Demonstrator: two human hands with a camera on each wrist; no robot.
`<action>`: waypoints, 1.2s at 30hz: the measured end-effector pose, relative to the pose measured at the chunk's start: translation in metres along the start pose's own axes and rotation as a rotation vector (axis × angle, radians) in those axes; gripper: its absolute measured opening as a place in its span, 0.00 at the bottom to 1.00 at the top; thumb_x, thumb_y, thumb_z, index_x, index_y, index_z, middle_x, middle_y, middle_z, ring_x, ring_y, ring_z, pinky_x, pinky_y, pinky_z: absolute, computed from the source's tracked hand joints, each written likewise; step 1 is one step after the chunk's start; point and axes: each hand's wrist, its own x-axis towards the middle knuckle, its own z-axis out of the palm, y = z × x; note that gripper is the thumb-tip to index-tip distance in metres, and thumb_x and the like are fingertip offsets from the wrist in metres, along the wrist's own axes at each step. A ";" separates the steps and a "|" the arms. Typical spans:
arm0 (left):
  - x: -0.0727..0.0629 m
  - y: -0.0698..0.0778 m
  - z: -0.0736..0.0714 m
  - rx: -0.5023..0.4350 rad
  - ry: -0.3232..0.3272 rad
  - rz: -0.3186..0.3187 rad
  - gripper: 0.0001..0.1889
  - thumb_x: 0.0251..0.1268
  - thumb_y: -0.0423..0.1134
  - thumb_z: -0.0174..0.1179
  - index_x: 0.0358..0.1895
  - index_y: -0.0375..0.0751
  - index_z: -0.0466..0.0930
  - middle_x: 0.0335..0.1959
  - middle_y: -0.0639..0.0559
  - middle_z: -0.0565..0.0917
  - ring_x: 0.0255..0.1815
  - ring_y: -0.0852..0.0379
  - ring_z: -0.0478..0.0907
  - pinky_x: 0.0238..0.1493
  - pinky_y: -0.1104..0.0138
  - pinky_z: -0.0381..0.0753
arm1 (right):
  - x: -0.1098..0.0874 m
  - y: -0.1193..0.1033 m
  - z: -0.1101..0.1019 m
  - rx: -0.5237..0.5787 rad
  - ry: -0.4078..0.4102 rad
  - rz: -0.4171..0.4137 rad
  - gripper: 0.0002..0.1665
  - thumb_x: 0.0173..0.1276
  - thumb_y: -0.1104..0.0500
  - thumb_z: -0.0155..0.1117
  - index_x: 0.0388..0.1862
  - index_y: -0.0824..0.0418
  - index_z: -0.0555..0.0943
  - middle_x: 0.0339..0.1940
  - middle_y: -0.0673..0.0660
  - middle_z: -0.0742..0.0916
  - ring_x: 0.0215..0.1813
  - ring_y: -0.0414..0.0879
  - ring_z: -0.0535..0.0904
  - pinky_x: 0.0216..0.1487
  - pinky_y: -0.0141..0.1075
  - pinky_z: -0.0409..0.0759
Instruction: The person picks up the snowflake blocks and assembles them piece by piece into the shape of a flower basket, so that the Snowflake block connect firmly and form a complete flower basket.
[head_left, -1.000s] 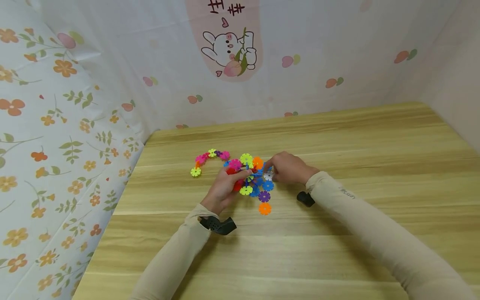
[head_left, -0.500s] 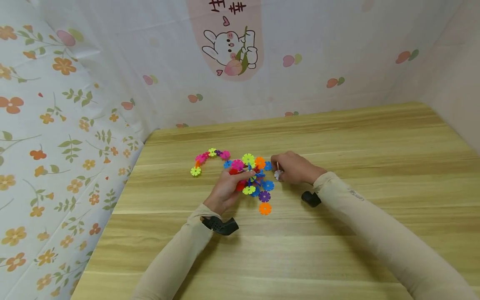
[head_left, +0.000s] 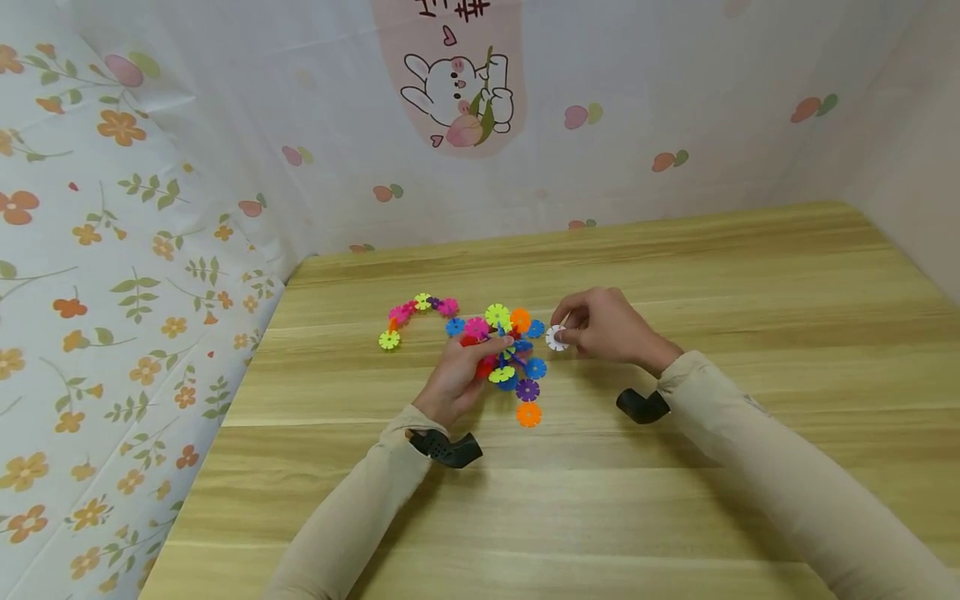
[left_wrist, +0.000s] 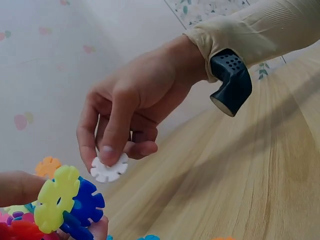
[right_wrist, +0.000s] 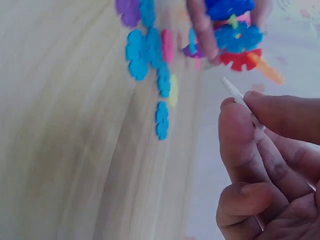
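Observation:
In the head view my left hand (head_left: 453,375) grips a cluster of interlocking snowflake discs (head_left: 476,328), its thumb laid across the top. A yellow disc (left_wrist: 56,197) and a blue disc (left_wrist: 91,202) of that cluster show up close in the left wrist view. My right hand (head_left: 615,329) pinches a white snowflake disc (head_left: 555,337) between thumb and forefinger, a short way right of the cluster. Seen edge-on in the right wrist view, the white disc (right_wrist: 235,92) points toward the cluster with a gap between. The left palm and fingers partly hide the cluster's underside.
Blue (head_left: 536,368), purple (head_left: 527,389) and orange (head_left: 528,414) discs lie on the wooden table (head_left: 675,500) by the cluster. Left of it curves a chain of joined discs (head_left: 400,314). A printed cloth (head_left: 637,125) hangs behind the table.
My right hand has picked up the white disc from beside the blue discs, drawn it rightward and turned it to show its face. My left hand keeps its grip on the cluster, nearly still.

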 end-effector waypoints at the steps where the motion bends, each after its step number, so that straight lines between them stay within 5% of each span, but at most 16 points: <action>1: 0.000 0.000 0.001 0.001 0.006 -0.001 0.03 0.69 0.33 0.63 0.41 0.38 0.81 0.36 0.53 0.90 0.51 0.45 0.88 0.55 0.67 0.85 | -0.001 -0.001 0.000 0.013 0.007 0.006 0.06 0.67 0.66 0.67 0.41 0.65 0.85 0.27 0.63 0.89 0.20 0.55 0.83 0.29 0.35 0.82; 6: 0.001 0.000 0.003 0.004 0.025 0.003 0.03 0.68 0.31 0.62 0.42 0.37 0.80 0.39 0.55 0.86 0.44 0.59 0.84 0.47 0.73 0.85 | -0.004 -0.003 0.002 0.060 0.042 0.024 0.05 0.67 0.65 0.68 0.40 0.65 0.85 0.26 0.64 0.88 0.21 0.57 0.82 0.25 0.34 0.79; 12: 0.002 0.000 0.004 -0.002 0.011 0.019 0.04 0.70 0.32 0.61 0.43 0.35 0.82 0.35 0.53 0.90 0.41 0.55 0.89 0.56 0.68 0.85 | -0.006 -0.004 0.007 0.106 0.090 0.021 0.04 0.67 0.65 0.68 0.40 0.64 0.85 0.25 0.65 0.86 0.23 0.59 0.82 0.23 0.34 0.78; 27: 0.003 -0.003 0.011 -0.022 0.053 0.035 0.14 0.70 0.31 0.61 0.55 0.31 0.76 0.50 0.50 0.82 0.50 0.57 0.82 0.59 0.69 0.83 | -0.006 -0.008 0.023 0.194 0.250 0.020 0.08 0.68 0.62 0.69 0.43 0.66 0.85 0.25 0.67 0.87 0.20 0.58 0.82 0.22 0.33 0.76; 36: 0.002 -0.003 0.016 -0.034 0.091 0.024 0.23 0.70 0.31 0.61 0.66 0.31 0.69 0.57 0.48 0.78 0.57 0.54 0.78 0.69 0.62 0.77 | -0.007 -0.012 0.028 0.125 0.291 -0.019 0.08 0.67 0.64 0.69 0.41 0.68 0.84 0.25 0.68 0.87 0.17 0.51 0.81 0.19 0.31 0.72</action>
